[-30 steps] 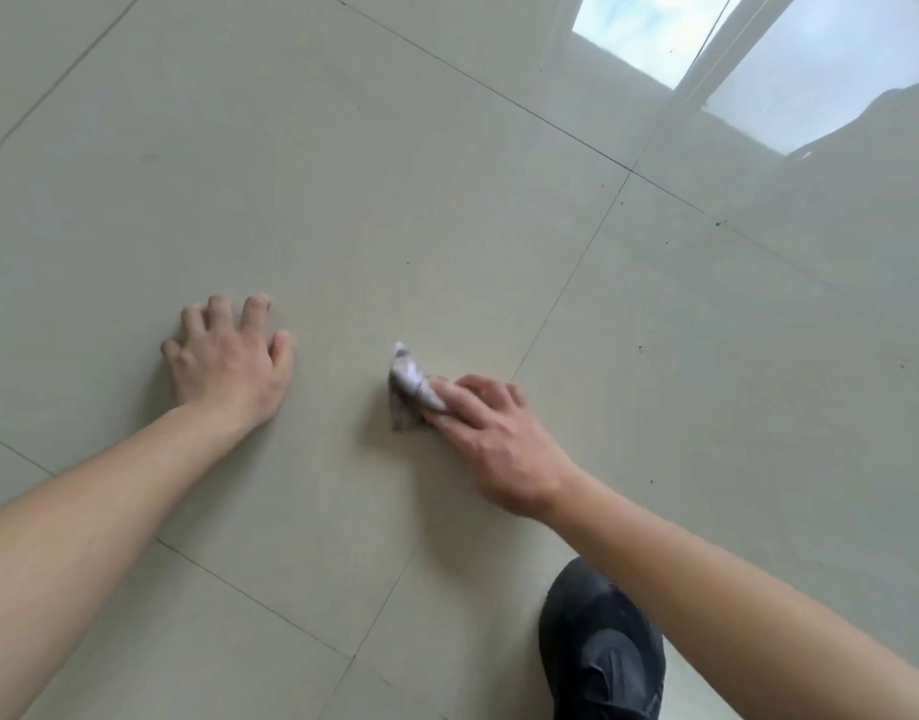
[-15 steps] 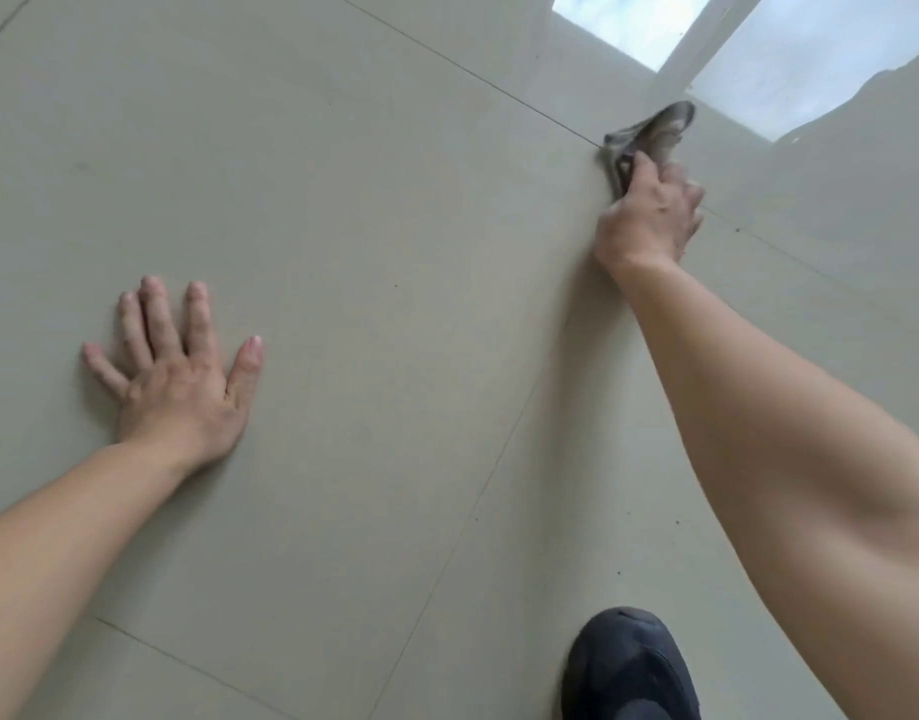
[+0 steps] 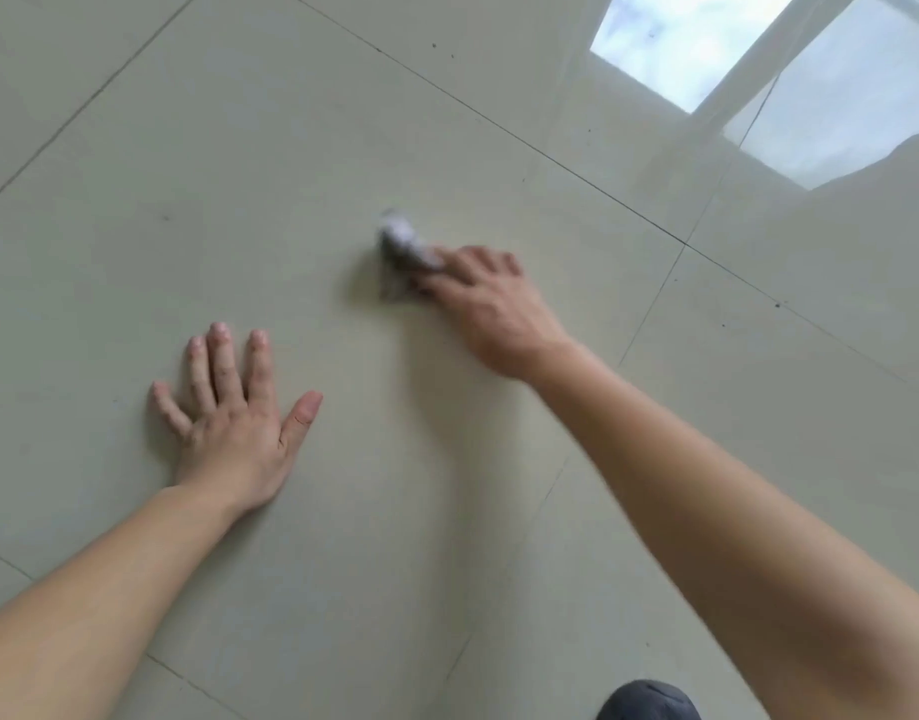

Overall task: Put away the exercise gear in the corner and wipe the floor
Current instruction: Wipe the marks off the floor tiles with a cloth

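Note:
A small crumpled grey-white cloth [image 3: 402, 246] lies on the pale glossy floor tiles [image 3: 291, 148], blurred by motion. My right hand [image 3: 486, 309] presses on the cloth's near side with its fingers over it; whether they curl round it is hidden by blur. My left hand [image 3: 239, 413] lies flat on the floor to the left, fingers spread, holding nothing. No exercise gear is in view.
The toe of a dark shoe [image 3: 649, 701] shows at the bottom edge. A bright window reflection [image 3: 748, 70] shines on the tiles at the top right. Dark grout lines cross the floor, with a few small dark specks [image 3: 778, 305].
My right hand has swept the cloth back from the far right grout line toward the middle of the tile. My left hand stays flat on the floor.

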